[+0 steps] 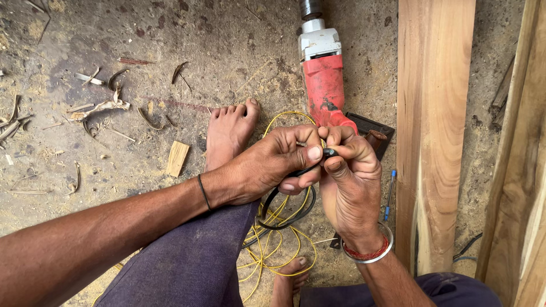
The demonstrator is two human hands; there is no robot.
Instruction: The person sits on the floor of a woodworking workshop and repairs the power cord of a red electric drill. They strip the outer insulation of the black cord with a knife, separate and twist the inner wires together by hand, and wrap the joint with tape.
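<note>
My left hand [267, 167] and my right hand [350, 182] meet in the middle of the view, both pinching the end of a black cable [329, 152]. The cable drops below my hands into a loop [284, 219] over tangled yellow wire [267, 250]. A red and white electric drill [321, 71] lies on the ground just beyond my fingers. My left wrist carries a thin black band, my right wrist a red and silver bangle.
My bare foot [227, 131] rests on the dusty ground, another foot [290, 273] near the bottom. Wooden planks [435, 113] stand at the right. A blue pen [389, 193], a small wood block [177, 158] and wood shavings [96, 108] lie around.
</note>
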